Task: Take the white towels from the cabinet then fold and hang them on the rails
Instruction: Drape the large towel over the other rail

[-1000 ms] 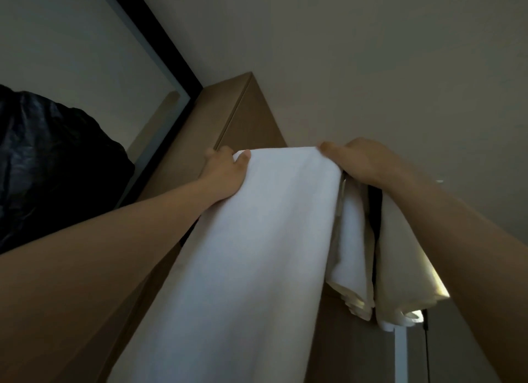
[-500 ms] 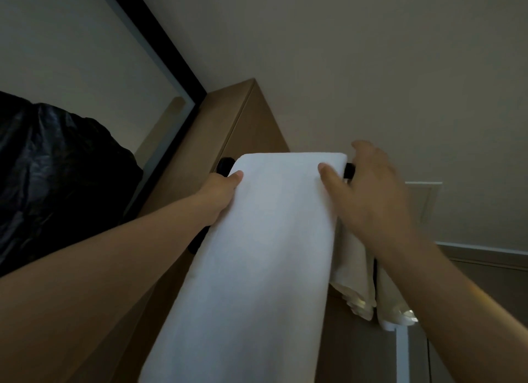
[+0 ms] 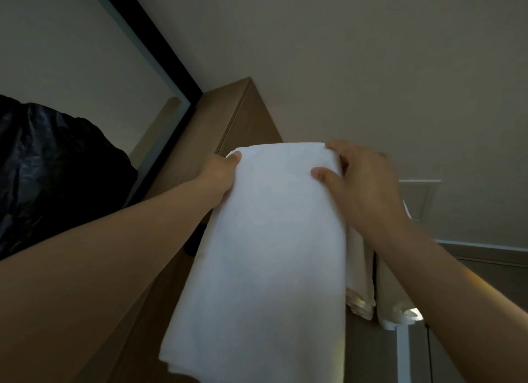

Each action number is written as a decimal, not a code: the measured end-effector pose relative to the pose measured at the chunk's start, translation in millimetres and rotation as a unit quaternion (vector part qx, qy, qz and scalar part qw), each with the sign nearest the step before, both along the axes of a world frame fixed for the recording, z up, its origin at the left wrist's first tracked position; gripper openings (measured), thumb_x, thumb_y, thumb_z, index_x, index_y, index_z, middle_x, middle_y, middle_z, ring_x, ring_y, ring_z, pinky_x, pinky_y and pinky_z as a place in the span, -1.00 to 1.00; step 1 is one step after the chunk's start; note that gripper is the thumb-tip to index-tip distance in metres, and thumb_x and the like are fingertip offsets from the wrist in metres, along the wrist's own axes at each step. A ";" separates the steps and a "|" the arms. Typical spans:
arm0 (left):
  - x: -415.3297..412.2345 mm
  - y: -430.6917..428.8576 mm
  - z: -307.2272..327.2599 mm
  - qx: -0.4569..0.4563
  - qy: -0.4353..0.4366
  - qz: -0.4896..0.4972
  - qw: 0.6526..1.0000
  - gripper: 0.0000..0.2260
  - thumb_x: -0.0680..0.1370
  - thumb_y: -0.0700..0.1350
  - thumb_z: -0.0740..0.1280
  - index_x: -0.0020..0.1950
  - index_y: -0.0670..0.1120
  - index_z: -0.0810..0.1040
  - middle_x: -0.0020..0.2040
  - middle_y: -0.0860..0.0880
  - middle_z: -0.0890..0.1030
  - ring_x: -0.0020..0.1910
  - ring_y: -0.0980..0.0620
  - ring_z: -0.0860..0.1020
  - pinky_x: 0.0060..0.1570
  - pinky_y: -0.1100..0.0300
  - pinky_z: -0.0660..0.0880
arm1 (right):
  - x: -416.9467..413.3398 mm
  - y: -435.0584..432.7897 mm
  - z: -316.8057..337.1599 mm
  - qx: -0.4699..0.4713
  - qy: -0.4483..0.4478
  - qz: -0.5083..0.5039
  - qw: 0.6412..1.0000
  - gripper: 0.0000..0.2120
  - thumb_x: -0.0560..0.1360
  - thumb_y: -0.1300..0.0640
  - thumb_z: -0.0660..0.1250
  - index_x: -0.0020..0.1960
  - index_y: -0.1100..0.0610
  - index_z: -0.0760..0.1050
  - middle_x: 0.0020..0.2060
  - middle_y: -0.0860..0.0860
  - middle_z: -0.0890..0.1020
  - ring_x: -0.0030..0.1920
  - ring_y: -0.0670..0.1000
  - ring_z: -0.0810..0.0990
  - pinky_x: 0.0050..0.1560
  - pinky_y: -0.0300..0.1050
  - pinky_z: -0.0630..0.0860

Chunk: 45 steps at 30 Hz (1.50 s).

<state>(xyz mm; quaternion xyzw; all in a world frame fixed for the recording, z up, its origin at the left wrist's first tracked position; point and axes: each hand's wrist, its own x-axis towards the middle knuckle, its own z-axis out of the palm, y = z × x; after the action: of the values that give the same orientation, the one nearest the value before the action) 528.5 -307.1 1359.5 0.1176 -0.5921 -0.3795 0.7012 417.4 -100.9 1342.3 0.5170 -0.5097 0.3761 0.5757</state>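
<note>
step: hanging white towel [image 3: 271, 239] beside cabinet [image 3: 228, 119] | left hand [image 3: 220, 174], right hand [image 3: 363, 188] pinch top fold | next: likely even drape, release

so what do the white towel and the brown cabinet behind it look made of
The white towel: soft cloth, probably cotton, matte; it drapes and folds limply. The brown cabinet: wood or wood-look laminate, matte; flat rigid panels with a straight seam, grain too dim to tell.

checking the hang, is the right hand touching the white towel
Touching. The head view shows the right hand pinching the white towel at its top edge.
</note>
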 end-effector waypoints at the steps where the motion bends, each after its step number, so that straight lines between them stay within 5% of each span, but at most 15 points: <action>1: -0.5 -0.3 3.9 0.000 0.004 0.006 1.000 -0.51 0.62 0.12 0.20 0.39 -0.22 0.41 0.31 -0.18 0.49 0.24 -0.18 0.47 0.10 0.07 0.39 | -0.1 0.1 6.5 -0.006 0.004 -0.001 1.000 -0.56 0.49 0.02 0.41 0.34 0.11 0.51 0.18 0.08 0.64 0.17 0.16 0.58 0.29 0.08 0.41; 8: -2.5 -1.8 28.8 -0.025 -0.029 0.067 0.997 -0.48 0.62 0.11 0.20 0.43 -0.24 0.36 0.36 -0.23 0.44 0.30 -0.22 0.44 0.24 0.01 0.38 | -4.4 -8.5 33.9 -0.033 0.001 -0.024 0.999 -0.64 0.52 -0.03 0.35 0.23 0.13 0.56 0.08 0.11 0.66 0.13 0.18 0.57 0.23 0.11 0.43; 10: -3.3 -2.6 35.0 -0.028 -0.050 0.106 0.993 -0.49 0.61 0.09 0.22 0.39 -0.27 0.39 0.33 -0.26 0.46 0.28 -0.24 0.45 0.23 0.02 0.38 | -8.7 -11.9 37.7 -0.034 -0.024 -0.037 0.998 -0.71 0.53 -0.06 0.28 0.03 0.15 0.59 -0.03 0.13 0.65 0.07 0.20 0.57 0.15 0.08 0.47; 13: -7.4 -3.7 38.2 -0.033 -0.103 0.198 0.974 -0.52 0.64 0.07 0.16 0.31 -0.32 0.46 0.30 -0.30 0.49 0.27 -0.28 0.46 0.24 0.01 0.38 | -10.3 -12.4 43.7 0.018 -0.090 -0.060 0.994 -0.61 0.50 -0.19 0.16 -0.30 0.11 0.37 -0.14 0.13 0.57 0.02 0.22 0.56 0.07 0.01 0.45; 18: -13.3 1.9 27.5 -0.077 -0.120 0.283 0.948 -0.51 0.69 0.02 -0.05 0.28 -0.34 0.46 0.28 -0.33 0.48 0.27 -0.28 0.45 0.21 0.01 0.36 | -6.6 -8.0 47.2 0.094 -0.102 -0.127 0.982 -0.43 0.49 -0.37 0.15 0.06 0.13 0.51 0.09 0.11 0.61 0.12 0.18 0.54 0.23 0.10 0.42; 26: -13.3 -3.4 -24.1 -0.098 -0.088 0.204 0.970 -0.52 0.68 0.05 -0.04 0.15 -0.31 0.48 0.09 -0.27 0.54 0.07 -0.20 0.51 -0.06 0.11 0.34 | 0.5 0.8 38.6 0.123 -0.117 -0.114 0.979 -0.49 0.47 -0.31 0.28 0.12 0.12 0.46 0.14 0.11 0.58 0.15 0.18 0.52 0.26 0.18 0.39; 29: -9.8 -6.7 -40.5 -0.081 -0.081 0.147 0.982 -0.61 0.68 0.05 -0.01 -0.09 -0.18 0.45 -0.13 -0.12 0.47 -0.15 -0.04 0.46 -0.15 0.13 0.34 | 7.1 1.6 20.9 0.076 -0.118 -0.068 0.988 -0.60 0.49 -0.12 0.35 0.16 0.13 0.39 0.19 0.15 0.54 0.23 0.21 0.48 0.29 0.14 0.38; 31: -6.7 -8.3 -46.2 -0.085 -0.058 0.124 0.987 -0.62 0.68 0.02 0.03 -0.29 -0.09 0.29 -0.30 -0.04 0.34 -0.33 0.05 0.32 -0.32 0.17 0.24 | 12.7 4.9 0.4 0.047 -0.111 -0.048 0.992 -0.40 0.50 -0.06 0.36 0.41 0.17 0.26 0.32 0.14 0.43 0.33 0.18 0.38 0.30 0.07 0.34; 34: -1.6 -10.2 -54.5 -0.082 -0.050 0.077 0.992 -0.61 0.67 0.03 0.08 -0.33 -0.10 0.24 -0.34 -0.05 0.32 -0.36 0.04 0.30 -0.34 0.19 0.23 | 12.2 9.4 -25.4 0.023 -0.103 -0.044 0.993 -0.24 0.50 -0.14 0.34 0.54 0.10 0.06 0.41 0.11 0.32 0.39 0.15 0.33 0.31 0.08 0.36; 40: 5.0 -3.8 -60.3 -0.078 0.008 0.010 0.997 -0.64 0.63 -0.02 0.22 0.01 -0.34 0.55 -0.10 -0.21 0.56 -0.15 -0.07 0.50 -0.09 0.10 0.46 | -1.2 6.0 -29.8 0.068 -0.100 0.042 0.992 -0.41 0.56 -0.03 0.31 0.52 -0.01 0.17 0.21 0.03 0.54 0.17 0.04 0.53 0.16 -0.11 0.45; 45: 6.8 -0.6 -34.5 -0.090 0.053 0.045 0.994 -0.74 0.61 -0.04 0.26 -0.09 -0.22 0.57 -0.21 -0.06 0.54 -0.20 0.01 0.46 -0.21 0.20 0.40 | 2.4 5.2 -13.2 0.025 -0.026 0.025 0.999 -0.61 0.59 0.06 0.28 0.40 0.06 0.40 0.09 0.02 0.60 0.11 0.05 0.55 0.09 -0.21 0.35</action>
<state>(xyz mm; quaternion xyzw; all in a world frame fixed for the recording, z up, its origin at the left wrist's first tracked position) 535.3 -307.7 1325.0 0.0605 -0.5799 -0.2982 0.7557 419.8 -95.7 1329.1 0.5336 -0.5205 0.3912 0.5398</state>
